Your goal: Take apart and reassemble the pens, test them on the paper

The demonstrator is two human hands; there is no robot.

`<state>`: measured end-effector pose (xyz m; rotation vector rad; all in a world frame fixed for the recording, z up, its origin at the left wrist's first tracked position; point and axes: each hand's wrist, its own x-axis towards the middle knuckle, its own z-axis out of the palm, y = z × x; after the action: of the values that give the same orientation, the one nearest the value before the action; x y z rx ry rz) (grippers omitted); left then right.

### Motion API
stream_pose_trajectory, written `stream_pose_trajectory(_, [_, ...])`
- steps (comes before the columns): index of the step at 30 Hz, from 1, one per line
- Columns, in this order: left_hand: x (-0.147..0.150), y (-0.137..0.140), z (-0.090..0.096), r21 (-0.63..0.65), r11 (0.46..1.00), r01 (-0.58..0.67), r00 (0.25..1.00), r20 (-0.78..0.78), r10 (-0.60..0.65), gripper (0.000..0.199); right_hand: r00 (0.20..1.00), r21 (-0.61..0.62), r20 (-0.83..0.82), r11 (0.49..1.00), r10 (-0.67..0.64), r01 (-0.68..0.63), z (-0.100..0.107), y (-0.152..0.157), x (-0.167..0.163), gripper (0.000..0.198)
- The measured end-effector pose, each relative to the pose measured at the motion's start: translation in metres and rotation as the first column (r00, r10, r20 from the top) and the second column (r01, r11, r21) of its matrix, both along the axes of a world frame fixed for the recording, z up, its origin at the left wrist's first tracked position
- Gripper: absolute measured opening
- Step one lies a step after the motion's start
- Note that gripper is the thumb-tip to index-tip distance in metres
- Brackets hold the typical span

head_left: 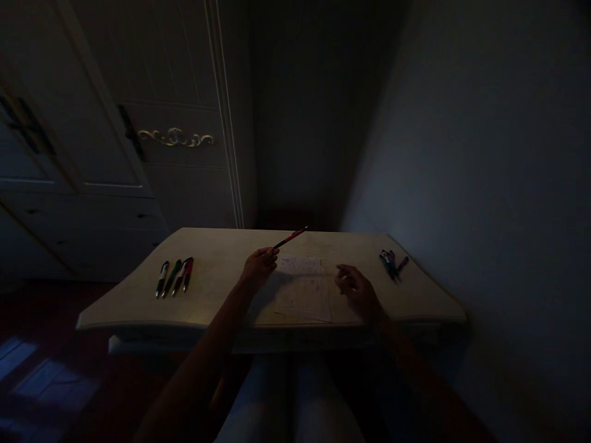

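Observation:
My left hand (260, 267) is closed on one end of a slim red and black pen (290, 237), which points up and to the right above the table. Below and between my hands lies a sheet of paper (302, 292) with faint marks on it. To the right of the sheet, my right hand (355, 286) hovers with fingers partly curled and apart; I see nothing in it. A row of several pens (174, 278) rests at the left of the table. On the right side sits a loose bunch of pens (389, 263).
The pale table (221, 301) has a curved front edge, with my legs (290, 400) under it. A white wardrobe (184, 80) stands behind on the left. A wall (484, 154) runs close along the right side. The room is dim.

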<state>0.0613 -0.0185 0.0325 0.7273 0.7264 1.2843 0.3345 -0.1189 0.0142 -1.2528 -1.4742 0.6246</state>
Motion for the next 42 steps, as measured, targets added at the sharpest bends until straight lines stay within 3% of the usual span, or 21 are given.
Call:
stream_pose_trajectory(3, [0.021, 0.005, -0.009, -0.025, 0.998, 0.057, 0.997, -0.059, -0.058, 0.029, 0.977, -0.076, -0.111, 0.979, 0.18, -0.188, 0.008, 0.032, -0.026, 0.048])
stream_pose_trajectory(5, [0.032, 0.008, -0.014, -0.001, 0.994, 0.11, 0.99, -0.09, -0.11, 0.032, 0.96, -0.157, -0.176, 0.956, 0.22, -0.248, 0.01, 0.056, -0.04, 0.049])
stream_pose_trajectory(10, [0.044, 0.022, -0.02, 0.067, 0.967, 0.245, 0.95, -0.217, -0.226, 0.036, 0.946, -0.163, -0.251, 0.955, 0.204, -0.249, 0.012, 0.097, -0.065, 0.043])
stream_pose_trajectory(14, [0.035, 0.036, -0.017, 0.163, 0.937, 0.309, 0.907, -0.346, -0.239, 0.035, 0.955, -0.131, -0.189, 0.958, 0.228, -0.254, 0.014, 0.108, -0.069, 0.037])
stream_pose_trajectory(17, [0.027, 0.045, -0.014, 0.159, 0.928, 0.337, 0.853, -0.468, -0.23, 0.038, 0.942, -0.167, -0.179, 0.934, 0.285, -0.315, 0.017, 0.115, -0.067, 0.034])
stream_pose_trajectory(21, [0.029, 0.049, -0.007, 0.162, 0.967, 0.197, 0.934, -0.331, -0.134, 0.05, 0.926, -0.233, -0.067, 0.896, 0.372, -0.377, 0.02, 0.124, -0.064, 0.034])
stream_pose_trajectory(26, [0.03, 0.049, 0.002, 0.081, 0.979, 0.185, 0.971, -0.166, -0.17, 0.052, 0.866, -0.279, 0.119, 0.853, 0.486, -0.441, 0.02, 0.131, -0.067, 0.042])
stream_pose_trajectory(30, [0.024, 0.054, 0.003, 0.031, 0.985, 0.172, 0.982, -0.081, -0.169, 0.04, 0.907, -0.211, 0.159, 0.911, 0.39, -0.355, 0.016, 0.132, -0.066, 0.048])
stream_pose_trajectory(34, [0.021, 0.061, -0.001, 0.029, 0.992, 0.122, 0.993, 0.002, -0.122, 0.037, 0.978, -0.147, 0.072, 0.972, 0.197, -0.185, 0.014, 0.131, -0.064, 0.049])
stream_pose_trajectory(37, [0.02, 0.064, -0.004, -0.002, 0.996, 0.085, 0.996, -0.004, -0.085, 0.034, 0.993, -0.152, -0.044, 0.981, 0.112, -0.117, 0.012, 0.131, -0.063, 0.052])
stream_pose_trajectory(42, [0.019, 0.063, -0.003, -0.008, 0.995, 0.095, 0.995, -0.031, -0.095, 0.03, 0.985, -0.115, -0.13, 0.985, 0.116, -0.131, 0.007, 0.134, -0.065, 0.058])
